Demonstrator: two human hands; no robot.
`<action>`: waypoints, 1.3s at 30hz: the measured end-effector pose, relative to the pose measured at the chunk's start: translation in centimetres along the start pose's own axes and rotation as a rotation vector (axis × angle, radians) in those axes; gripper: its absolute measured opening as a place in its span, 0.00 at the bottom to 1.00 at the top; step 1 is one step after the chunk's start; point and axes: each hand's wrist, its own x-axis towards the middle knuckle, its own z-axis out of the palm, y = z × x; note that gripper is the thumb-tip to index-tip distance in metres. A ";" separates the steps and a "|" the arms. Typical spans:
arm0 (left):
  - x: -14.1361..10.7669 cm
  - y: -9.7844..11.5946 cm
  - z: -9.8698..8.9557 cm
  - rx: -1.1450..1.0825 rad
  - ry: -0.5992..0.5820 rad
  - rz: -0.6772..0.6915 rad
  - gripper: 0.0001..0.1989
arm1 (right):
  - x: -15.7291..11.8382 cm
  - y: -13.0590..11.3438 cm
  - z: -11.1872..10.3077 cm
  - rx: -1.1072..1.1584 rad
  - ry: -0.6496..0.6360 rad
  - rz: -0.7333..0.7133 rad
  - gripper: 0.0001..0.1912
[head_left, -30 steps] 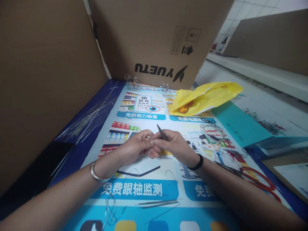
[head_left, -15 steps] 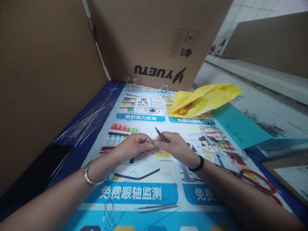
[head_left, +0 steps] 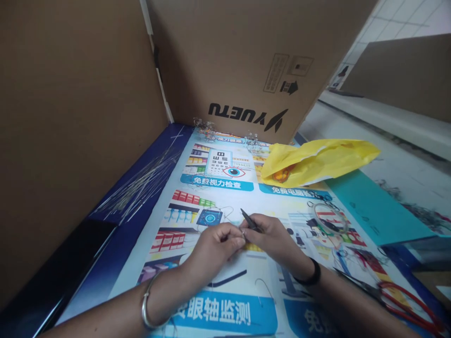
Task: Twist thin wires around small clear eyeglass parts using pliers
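On the table we count one fine wire, one dark pointed tool, one loose bent wire, one pair of red-handled scissors, one yellow bag, one pale ring-shaped coil, two clusters of small shiny pieces, and one sheaf of thin rods, too crowded for us to number. Left hand: narrow, thumb and fingers pinched on the fine wire at mid-table, its loop showing just beyond the knuckles; the held end is hidden from us. Right hand: closed around the pointed tool, tip toward the far edge, thumb and forefinger meeting the left fingertips. Worn: one metal bangle, left wrist; one black band, right wrist. Surroundings: a printed sheet beneath both hands; the sheaf along the table's left edge; both clusters at the far edge; bag toward the far right corner, overlapping a teal box; scissors near the right edge, just beside the right forearm. A lettered cardboard panel walls the far edge, a plain one the left
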 end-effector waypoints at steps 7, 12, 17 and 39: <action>-0.8 -0.1 0.7 0.038 0.058 0.051 0.03 | -0.4 -0.3 0.4 0.001 0.005 0.017 0.03; -0.7 0.1 0.6 0.052 0.098 0.015 0.02 | -0.5 0.0 0.6 -0.026 0.071 0.048 0.04; -0.6 0.0 0.6 0.064 0.083 0.005 0.03 | -0.6 0.2 0.9 0.083 0.097 0.067 0.04; 0.7 2.0 -2.0 -0.309 0.119 0.152 0.06 | 0.7 0.2 -2.0 -0.073 0.090 -0.098 0.16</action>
